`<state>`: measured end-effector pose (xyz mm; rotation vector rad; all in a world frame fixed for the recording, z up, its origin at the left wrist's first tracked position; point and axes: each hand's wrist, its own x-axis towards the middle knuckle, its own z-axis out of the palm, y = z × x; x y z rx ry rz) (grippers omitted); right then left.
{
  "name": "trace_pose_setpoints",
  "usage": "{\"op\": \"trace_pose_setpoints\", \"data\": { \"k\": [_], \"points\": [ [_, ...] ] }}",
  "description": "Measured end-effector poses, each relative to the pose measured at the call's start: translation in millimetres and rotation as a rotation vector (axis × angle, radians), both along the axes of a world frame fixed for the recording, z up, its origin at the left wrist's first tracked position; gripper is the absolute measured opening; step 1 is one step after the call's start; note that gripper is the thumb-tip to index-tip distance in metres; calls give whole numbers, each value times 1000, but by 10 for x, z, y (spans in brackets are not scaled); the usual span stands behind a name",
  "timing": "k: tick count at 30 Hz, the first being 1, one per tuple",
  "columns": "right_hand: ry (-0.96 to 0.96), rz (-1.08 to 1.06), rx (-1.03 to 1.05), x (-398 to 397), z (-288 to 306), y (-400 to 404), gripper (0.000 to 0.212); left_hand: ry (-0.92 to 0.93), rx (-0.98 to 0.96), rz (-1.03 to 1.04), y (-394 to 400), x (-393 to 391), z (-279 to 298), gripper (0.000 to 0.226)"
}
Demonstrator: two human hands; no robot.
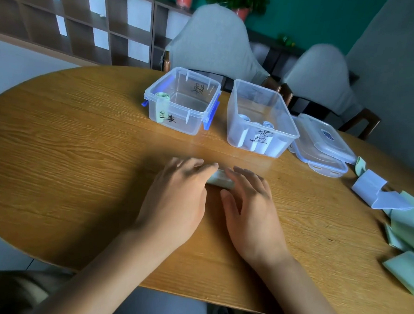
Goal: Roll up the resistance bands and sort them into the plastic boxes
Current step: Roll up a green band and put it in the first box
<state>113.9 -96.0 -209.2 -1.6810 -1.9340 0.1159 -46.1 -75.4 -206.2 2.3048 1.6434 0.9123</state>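
Head view looks down on a wooden table point(80, 149). Both hands lie side by side on a pale green band point(220, 179), rolled into a short cylinder on the table in front of the boxes. Left hand point(176, 198) covers the roll's left end, fingers nearly straight and lying over it. Right hand point(249, 208) rests on the right end, fingers spread and gently bent; whether the thumbs grip underneath cannot be told. Behind them stand two clear boxes: the left box point(182, 99), with blue clips, holds one green roll point(162, 105) upright in its near left corner; the right box point(261, 116) holds several white rolls point(258, 138). Two lids point(323, 144) lie stacked just right of the right box. Loose green and white bands point(392, 207) lie heaped at the table's right edge.
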Motion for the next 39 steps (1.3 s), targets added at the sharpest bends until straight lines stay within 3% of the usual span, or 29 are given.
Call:
{"op": "trace_pose_setpoints", "data": {
  "k": [11, 17, 27, 39],
  "points": [
    [30, -9, 21, 49, -59, 302, 44, -18, 40, -38, 36, 21, -55, 52],
    [-13, -2, 145, 24, -91, 301, 37, -110, 68, -12, 68, 11, -18, 36],
    [75, 97, 212, -15, -54, 173, 31, -286, 27, -61, 114, -117, 48, 27],
    [56, 270, 88, -56, 49, 125, 38, -216, -15, -36, 53, -318, 33, 17]
  ]
}}
